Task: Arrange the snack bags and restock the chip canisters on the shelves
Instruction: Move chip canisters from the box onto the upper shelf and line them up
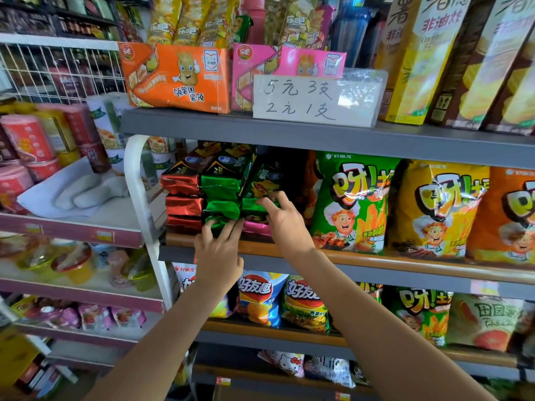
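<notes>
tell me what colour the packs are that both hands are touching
Shiny green foil packs, clearest in the head view.

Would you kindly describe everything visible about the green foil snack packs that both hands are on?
The green foil snack packs are shiny, crinkled packets lying flat in stacks on the middle shelf, between red foil packs and a large green chip bag. The left hand grips the lowest pack's end; the right hand pinches another above a pink pack.
</notes>
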The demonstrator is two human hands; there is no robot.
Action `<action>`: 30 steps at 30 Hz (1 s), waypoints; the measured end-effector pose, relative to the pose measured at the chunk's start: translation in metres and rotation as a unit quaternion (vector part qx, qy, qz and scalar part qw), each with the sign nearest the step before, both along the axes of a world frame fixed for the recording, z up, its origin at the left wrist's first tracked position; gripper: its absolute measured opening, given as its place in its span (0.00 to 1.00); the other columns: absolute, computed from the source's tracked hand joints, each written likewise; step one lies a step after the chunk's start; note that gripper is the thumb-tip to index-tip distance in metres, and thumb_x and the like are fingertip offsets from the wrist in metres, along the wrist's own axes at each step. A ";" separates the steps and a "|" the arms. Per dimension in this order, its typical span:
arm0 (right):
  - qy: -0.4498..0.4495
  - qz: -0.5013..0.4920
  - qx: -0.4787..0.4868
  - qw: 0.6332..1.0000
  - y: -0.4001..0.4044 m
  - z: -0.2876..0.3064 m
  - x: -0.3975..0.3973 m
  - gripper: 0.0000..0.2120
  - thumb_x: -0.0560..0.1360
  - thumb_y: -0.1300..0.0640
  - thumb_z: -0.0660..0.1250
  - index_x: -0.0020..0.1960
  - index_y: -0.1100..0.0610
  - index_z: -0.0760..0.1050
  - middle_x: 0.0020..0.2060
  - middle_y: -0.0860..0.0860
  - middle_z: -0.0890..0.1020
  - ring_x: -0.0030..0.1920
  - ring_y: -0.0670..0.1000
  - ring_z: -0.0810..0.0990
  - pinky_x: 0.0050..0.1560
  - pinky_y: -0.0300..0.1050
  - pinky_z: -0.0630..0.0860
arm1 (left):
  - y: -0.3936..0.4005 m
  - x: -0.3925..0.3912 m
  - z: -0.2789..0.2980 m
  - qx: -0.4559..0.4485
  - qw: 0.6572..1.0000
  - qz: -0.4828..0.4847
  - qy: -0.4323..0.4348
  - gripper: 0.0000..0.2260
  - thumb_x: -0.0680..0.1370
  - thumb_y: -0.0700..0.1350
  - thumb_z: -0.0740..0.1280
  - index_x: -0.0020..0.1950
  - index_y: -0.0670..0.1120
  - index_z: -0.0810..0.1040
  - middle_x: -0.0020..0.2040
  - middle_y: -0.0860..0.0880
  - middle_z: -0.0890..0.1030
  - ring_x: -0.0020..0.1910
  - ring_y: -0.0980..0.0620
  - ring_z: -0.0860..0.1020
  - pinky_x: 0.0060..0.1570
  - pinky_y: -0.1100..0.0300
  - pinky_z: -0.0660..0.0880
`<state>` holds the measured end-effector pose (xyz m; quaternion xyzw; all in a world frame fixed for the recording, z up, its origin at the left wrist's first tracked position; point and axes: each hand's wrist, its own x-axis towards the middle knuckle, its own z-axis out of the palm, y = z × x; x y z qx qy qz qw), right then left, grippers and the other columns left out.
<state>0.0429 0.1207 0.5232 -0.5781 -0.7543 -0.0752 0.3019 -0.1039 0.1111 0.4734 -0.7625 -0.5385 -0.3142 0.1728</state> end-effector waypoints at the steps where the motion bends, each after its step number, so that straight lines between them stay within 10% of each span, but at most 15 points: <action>1: -0.004 0.000 0.005 1.000 0.000 0.003 0.000 0.30 0.67 0.79 0.63 0.65 0.58 0.70 0.61 0.59 0.69 0.55 0.62 0.74 0.50 0.53 0.78 | -0.001 0.001 0.001 0.002 1.000 0.002 -0.001 0.35 0.51 0.37 0.77 0.59 0.43 0.79 0.52 0.48 0.82 0.54 0.40 0.71 0.43 0.44 0.75; 14: -0.025 -0.008 0.055 0.998 -0.022 -0.006 0.011 0.24 0.59 0.76 0.71 0.54 0.65 0.77 0.52 0.64 0.77 0.43 0.64 0.77 0.41 0.59 0.79 | -0.017 0.021 0.023 0.060 0.989 -0.088 -0.101 0.18 0.69 0.41 0.55 0.57 0.44 0.70 0.55 0.41 0.73 0.52 0.45 0.66 0.47 0.49 0.71; 21: 0.077 -0.095 0.183 0.976 -0.075 0.014 0.077 0.20 0.68 0.71 0.60 0.59 0.61 0.72 0.61 0.63 0.70 0.57 0.63 0.72 0.55 0.54 0.73 | -0.025 0.073 0.035 0.059 0.974 -0.196 -0.092 0.25 0.67 0.31 0.67 0.63 0.45 0.71 0.62 0.41 0.67 0.56 0.41 0.66 0.53 0.44 0.73; 30: 0.069 -0.157 0.034 0.985 -0.084 0.024 0.147 0.28 0.72 0.70 0.59 0.71 0.58 0.64 0.69 0.60 0.64 0.65 0.64 0.69 0.59 0.55 0.72 | -0.029 0.138 0.033 -0.110 0.965 -0.230 -0.063 0.28 0.76 0.37 0.61 0.75 0.52 0.59 0.75 0.43 0.49 0.70 0.43 0.59 0.58 0.54 0.75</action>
